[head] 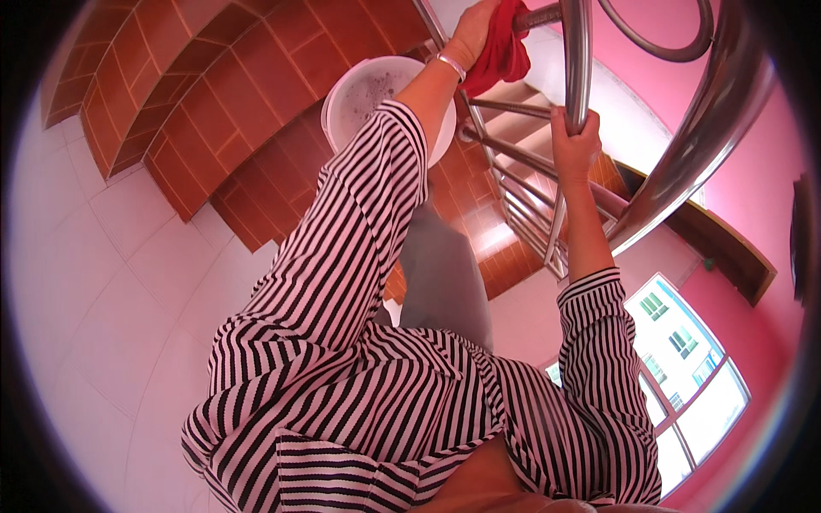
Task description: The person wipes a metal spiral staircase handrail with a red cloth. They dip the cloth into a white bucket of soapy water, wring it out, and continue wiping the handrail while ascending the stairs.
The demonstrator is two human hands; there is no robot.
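My left hand (473, 32), with a bracelet at the wrist, holds a red cloth (503, 54) against a short metal tube of the stair railing at the top. My right hand (577, 146) is closed around a shiny upright metal bar (576, 64) of the same railing. Below my left forearm stands a white bucket (328, 106) with liquid and some suds or specks inside, partly hidden by the forearm and striped sleeve. The fingers of my left hand are largely hidden by the cloth and the picture's top edge.
Red-brown tiled stairs (237, 96) curve down on the left, beside a pale wall or floor surface with large tiles (128, 256). A thick curved metal handrail (699, 134) sweeps along the right. More railing bars and lower steps lie beyond. A window (680, 353) is set in the pink wall at lower right.
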